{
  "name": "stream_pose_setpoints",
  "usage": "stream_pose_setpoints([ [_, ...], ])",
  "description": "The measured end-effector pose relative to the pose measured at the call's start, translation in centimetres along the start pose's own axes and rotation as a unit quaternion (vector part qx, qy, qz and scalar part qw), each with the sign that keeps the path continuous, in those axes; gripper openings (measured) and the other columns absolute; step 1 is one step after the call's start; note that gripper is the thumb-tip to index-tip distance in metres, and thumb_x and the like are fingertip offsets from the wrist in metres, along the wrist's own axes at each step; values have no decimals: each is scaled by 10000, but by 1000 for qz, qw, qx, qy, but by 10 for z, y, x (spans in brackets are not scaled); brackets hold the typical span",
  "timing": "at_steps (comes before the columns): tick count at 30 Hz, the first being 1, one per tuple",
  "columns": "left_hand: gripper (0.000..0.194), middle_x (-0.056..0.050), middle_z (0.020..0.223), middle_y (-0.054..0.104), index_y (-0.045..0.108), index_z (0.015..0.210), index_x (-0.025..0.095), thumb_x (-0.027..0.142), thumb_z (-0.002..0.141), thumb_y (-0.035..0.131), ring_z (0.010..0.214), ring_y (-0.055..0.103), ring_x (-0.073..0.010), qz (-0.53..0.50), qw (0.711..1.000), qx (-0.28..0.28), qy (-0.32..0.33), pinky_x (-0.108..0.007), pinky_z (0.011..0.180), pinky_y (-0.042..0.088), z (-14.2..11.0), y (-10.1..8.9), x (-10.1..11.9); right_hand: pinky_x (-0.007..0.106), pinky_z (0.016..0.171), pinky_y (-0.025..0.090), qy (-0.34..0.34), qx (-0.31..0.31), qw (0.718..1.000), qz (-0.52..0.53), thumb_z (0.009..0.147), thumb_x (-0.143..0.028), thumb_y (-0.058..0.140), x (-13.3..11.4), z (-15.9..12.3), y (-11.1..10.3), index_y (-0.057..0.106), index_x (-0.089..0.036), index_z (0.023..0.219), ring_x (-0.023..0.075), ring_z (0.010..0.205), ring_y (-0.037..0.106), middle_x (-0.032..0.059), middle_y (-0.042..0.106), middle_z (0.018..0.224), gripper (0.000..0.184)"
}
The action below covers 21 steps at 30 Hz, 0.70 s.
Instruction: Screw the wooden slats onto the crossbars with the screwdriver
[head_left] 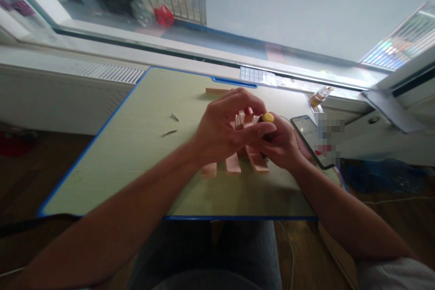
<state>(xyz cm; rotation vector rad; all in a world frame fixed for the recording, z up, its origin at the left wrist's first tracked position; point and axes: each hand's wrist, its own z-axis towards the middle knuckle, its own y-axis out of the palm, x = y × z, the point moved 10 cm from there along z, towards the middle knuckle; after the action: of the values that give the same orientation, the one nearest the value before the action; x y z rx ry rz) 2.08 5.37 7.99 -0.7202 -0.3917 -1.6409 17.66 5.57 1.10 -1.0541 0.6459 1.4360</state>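
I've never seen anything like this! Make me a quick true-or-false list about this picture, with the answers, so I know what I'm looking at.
1. The left hand and right hand are close together above wooden pieces. True.
2. The tabletop's edging is red. False: the edging is blue.
3. A yellow rounded end shows where the hands meet. True.
4. Two small metal pieces lie to the right of the hands. False: the two small metal pieces lie to their left.
5. The phone is on the right side of the tabletop. True.
6. The red bag sits on the tabletop. False: the red bag is beyond the window glass.
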Motion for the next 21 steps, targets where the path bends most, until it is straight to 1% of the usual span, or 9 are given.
stream_pose_setpoints([
  [2, 291, -67, 1046, 808, 820, 1030, 228, 493, 960, 917, 1026, 738, -220, 3, 1000, -10, 4, -393, 912, 612, 1, 1, 2, 289, 591, 378, 12, -1, 1000, 6, 886, -442, 981, 2, 0, 0, 628, -235, 850, 131, 680, 440, -41, 531, 767, 411],
  [5, 214, -66, 1090, 816, 832, 1082, 221, 411, 996, 881, 1027, 739, -208, 15, 999, -27, 9, -387, 940, 604, 1, 1, 3, 292, 590, 368, 41, -20, 999, 22, 906, -476, 964, 5, 0, 1, 683, -219, 857, 133, 681, 452, -30, 535, 765, 384],
  [8, 168, -67, 1121, 828, 835, 1140, 222, 350, 1031, 825, 1039, 742, -208, 25, 999, -42, 13, -392, 967, 608, 1, 2, 1, 295, 572, 360, 65, -42, 997, 15, 933, -526, 929, 4, 2, 3, 713, -205, 795, 147, 687, 473, -6, 546, 747, 411],
  [10, 167, -72, 1137, 832, 836, 1173, 222, 318, 1045, 788, 1077, 753, -218, 27, 999, -45, 13, -402, 987, 611, 1, 2, 0, 291, 547, 347, 61, -42, 997, 17, 926, -541, 928, 0, 3, 4, 720, -204, 777, 145, 668, 471, -1, 563, 730, 423],
  [13, 173, -72, 1141, 837, 845, 1181, 228, 270, 1053, 736, 1106, 759, -225, 28, 999, -37, 18, -416, 1005, 612, 0, 3, -1, 276, 535, 341, 43, -26, 998, 32, 904, -521, 947, -6, 5, 4, 702, -210, 805, 120, 620, 432, -36, 535, 694, 408],
  [15, 169, -69, 1128, 838, 853, 1169, 232, 297, 1029, 785, 1087, 755, -225, 24, 999, -36, 24, -414, 989, 615, -1, 4, 0, 266, 535, 346, 24, -19, 999, 36, 905, -493, 949, -9, 6, 5, 661, -217, 808, 107, 606, 408, -56, 509, 683, 411],
  [18, 278, -68, 1090, 830, 850, 1140, 232, 409, 942, 932, 1014, 735, -215, 5, 999, -31, 20, -393, 919, 614, -2, 6, 1, 266, 562, 411, -3, -9, 1000, 17, 912, -487, 944, -10, 4, 5, 637, -227, 833, 123, 653, 474, -36, 580, 736, 410],
  [20, 326, -68, 1072, 820, 835, 1099, 225, 457, 913, 967, 967, 715, -202, -10, 1000, -15, 1, -380, 883, 606, -3, 4, -2, 277, 593, 454, -1, 1, 1000, 1, 905, -513, 948, -5, 2, 3, 641, -234, 850, 140, 694, 513, -24, 608, 769, 418],
  [21, 330, -69, 1070, 816, 829, 1079, 223, 470, 912, 968, 961, 710, -200, -15, 1000, -10, -7, -378, 879, 603, -3, 3, -3, 280, 599, 456, 6, 5, 1000, -1, 900, -525, 951, -1, 1, 2, 644, -237, 858, 142, 698, 513, -25, 603, 774, 423],
])
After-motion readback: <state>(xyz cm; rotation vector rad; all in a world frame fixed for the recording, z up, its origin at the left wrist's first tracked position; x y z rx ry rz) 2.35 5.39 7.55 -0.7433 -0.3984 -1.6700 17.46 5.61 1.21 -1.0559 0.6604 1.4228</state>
